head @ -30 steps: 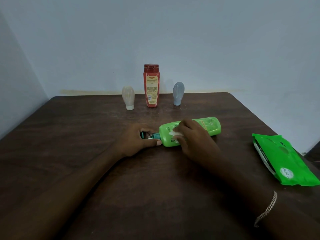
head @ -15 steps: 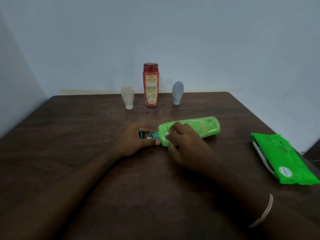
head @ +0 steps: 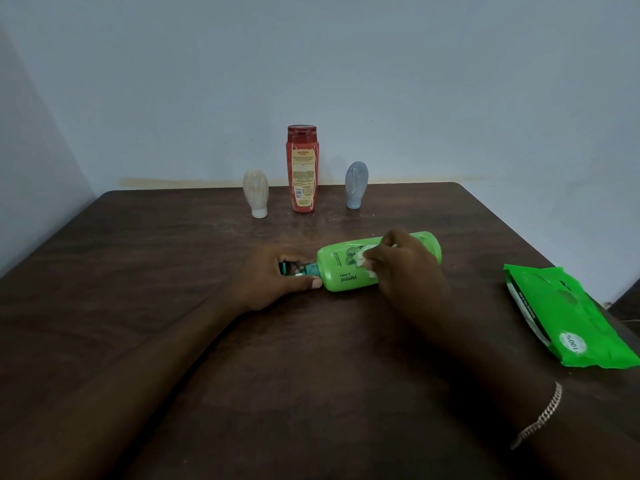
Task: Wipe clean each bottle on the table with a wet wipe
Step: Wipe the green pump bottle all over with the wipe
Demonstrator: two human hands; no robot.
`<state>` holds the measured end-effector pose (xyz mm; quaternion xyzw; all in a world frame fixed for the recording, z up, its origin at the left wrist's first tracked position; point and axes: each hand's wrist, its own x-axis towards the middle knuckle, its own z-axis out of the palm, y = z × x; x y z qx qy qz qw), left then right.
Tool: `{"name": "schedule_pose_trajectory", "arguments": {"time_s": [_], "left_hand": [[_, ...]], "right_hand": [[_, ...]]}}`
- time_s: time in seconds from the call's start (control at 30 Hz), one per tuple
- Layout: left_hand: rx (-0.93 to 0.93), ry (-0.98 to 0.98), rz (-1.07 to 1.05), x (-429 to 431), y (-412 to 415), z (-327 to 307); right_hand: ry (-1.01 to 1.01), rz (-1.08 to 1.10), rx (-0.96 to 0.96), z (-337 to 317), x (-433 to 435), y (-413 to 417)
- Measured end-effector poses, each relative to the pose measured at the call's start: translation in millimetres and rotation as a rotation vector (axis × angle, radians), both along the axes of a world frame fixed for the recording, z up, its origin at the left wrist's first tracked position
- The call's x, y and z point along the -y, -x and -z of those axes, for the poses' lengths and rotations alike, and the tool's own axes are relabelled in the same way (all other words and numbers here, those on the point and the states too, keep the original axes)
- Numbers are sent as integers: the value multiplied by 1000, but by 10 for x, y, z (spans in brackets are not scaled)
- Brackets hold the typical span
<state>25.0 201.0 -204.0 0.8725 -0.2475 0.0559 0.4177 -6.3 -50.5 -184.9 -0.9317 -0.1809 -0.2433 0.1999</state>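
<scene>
We slid the wet wipe (head: 364,258) further along the green bottle (head: 341,273).
Our right hand (head: 407,271) pinched it mid-bottle; our left hand (head: 270,280) gripped the cap (head: 284,268). Three other bottles (head: 302,174) waited.

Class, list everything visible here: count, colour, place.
green bottle: 1, bright green, lying mid-table
wet wipe: 1, white, on the green bottle
red bottle: 1, red, upright at back
cream bottle: 1, cream, cap-down left of red bottle
grey bottle: 1, grey, cap-down right of red bottle
wipes pack: 1, green, table's right
table: 1, dark brown
bracelet: 1, silvery, right wrist
left hand: 1, grips green bottle's cap end
right hand: 1, holds wet wipe
</scene>
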Motion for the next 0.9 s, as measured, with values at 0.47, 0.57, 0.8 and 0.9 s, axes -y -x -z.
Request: {"name": "schedule_pose_trajectory", "arguments": {"time_s": [0.47,0.57,0.8,0.9], "left_hand": [[21,0,-9,-11,-9,-11],[17,-10,-18,-32,-23,-4],[20,-1,-11,-33,-16,8],[22,-3,-27,-38,-25,18]], "right_hand": [[14,-30,12,-33,-21,-61],[100,-149,4,2,-178,30],[-15,-12,33,-21,177,-135],[24,-71,44,-16,20,-122]]}}
